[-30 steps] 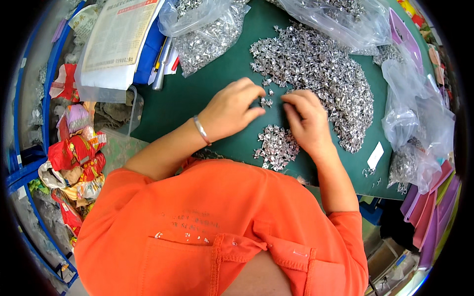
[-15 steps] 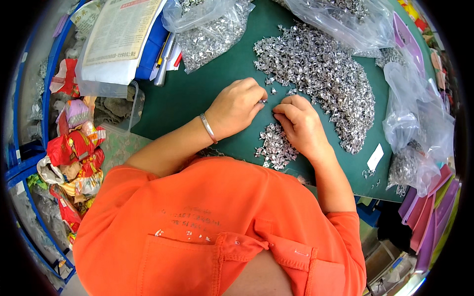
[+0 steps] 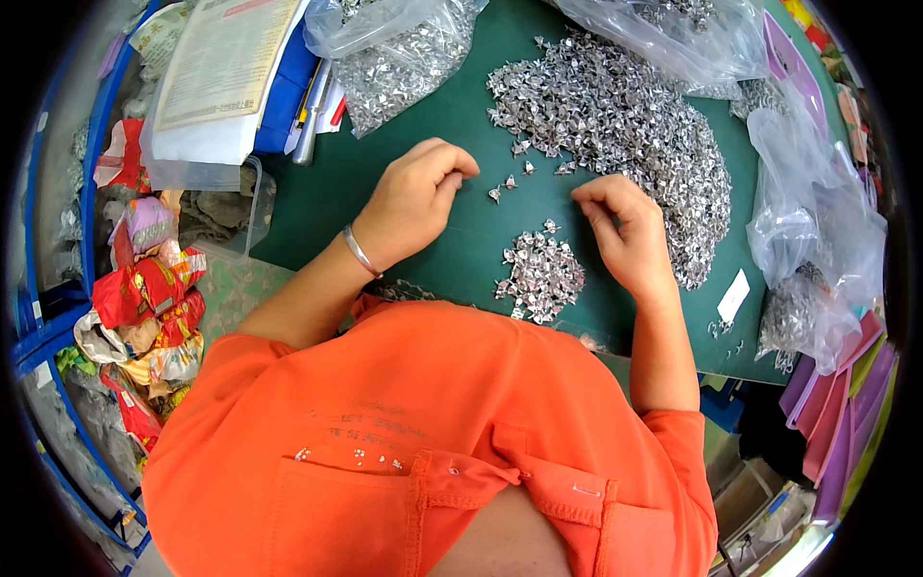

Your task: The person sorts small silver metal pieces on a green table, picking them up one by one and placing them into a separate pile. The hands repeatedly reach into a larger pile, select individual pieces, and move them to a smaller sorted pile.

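Observation:
My left hand (image 3: 415,200), with a metal bangle (image 3: 361,252) on its wrist, hovers over the green tabletop, fingers loosely bent, nothing visible in them. Just right of its fingertips lie a few loose small silvery metal pieces (image 3: 510,181). My right hand (image 3: 627,231) is at the lower left edge of the large heap of metal pieces (image 3: 625,115); its fingers curl loosely, a gap shows between thumb and fingers, and I see no piece there. Between my forearms, near the front edge, sits a smaller pile of similar pieces (image 3: 540,277).
Clear bags of metal pieces (image 3: 404,72) lie at the back and right. A white card (image 3: 733,296) rests near the right. At the left are papers (image 3: 216,72), a blue box (image 3: 290,106) and a clear tub (image 3: 258,212). Colourful wrappers (image 3: 144,288) hang beyond the left edge.
My hands have drawn apart, left hand leftward and right hand rightward. Small metal pieces now lie bare where my left fingertips were, and the smaller pile is fully uncovered.

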Tool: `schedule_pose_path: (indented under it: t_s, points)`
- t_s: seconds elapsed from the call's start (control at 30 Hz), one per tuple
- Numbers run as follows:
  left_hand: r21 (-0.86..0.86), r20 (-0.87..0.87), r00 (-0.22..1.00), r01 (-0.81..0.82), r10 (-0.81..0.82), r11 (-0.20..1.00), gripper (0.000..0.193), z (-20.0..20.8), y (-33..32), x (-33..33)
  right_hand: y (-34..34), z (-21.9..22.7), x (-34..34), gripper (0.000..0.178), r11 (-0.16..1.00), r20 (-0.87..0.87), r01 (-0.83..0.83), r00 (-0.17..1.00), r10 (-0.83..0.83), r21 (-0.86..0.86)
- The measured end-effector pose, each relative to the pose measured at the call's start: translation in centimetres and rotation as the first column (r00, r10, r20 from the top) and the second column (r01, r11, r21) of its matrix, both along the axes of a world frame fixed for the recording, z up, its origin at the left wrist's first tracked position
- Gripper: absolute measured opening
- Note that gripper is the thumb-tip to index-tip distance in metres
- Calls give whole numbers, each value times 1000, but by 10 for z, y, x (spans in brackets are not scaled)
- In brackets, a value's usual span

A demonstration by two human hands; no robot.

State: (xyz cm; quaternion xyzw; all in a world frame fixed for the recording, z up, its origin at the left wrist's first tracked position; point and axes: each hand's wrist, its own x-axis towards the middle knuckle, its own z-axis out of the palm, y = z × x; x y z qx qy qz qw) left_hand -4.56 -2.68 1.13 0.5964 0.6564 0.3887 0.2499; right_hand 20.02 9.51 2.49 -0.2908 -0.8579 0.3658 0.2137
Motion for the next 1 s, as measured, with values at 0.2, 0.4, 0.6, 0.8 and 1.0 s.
schedule_pose_path:
  t_s: [0.2,0.4,0.6,0.8,1.0]
  points:
    - [-47,107,992,77,-71,996,26,5,5,10,-15,-3,-5,19,982,33,-178,984,176,64]
    - [80,-131,985,122,-111,989,25,-3,8,17,-19,-10,-19,12,994,54,-50,998,45,95]
    - [159,-148,983,129,-106,979,15,-11,11,15,-16,-3,-27,14,998,28,-58,998,58,23]
    - [-117,236,960,182,-151,976,12,6,0,23,-12,-4,-22,10,996,58,-92,994,93,-22]
    - [133,-48,993,114,-108,985,14,5,7,28,-5,4,-21,13,986,55,-166,985,164,21]
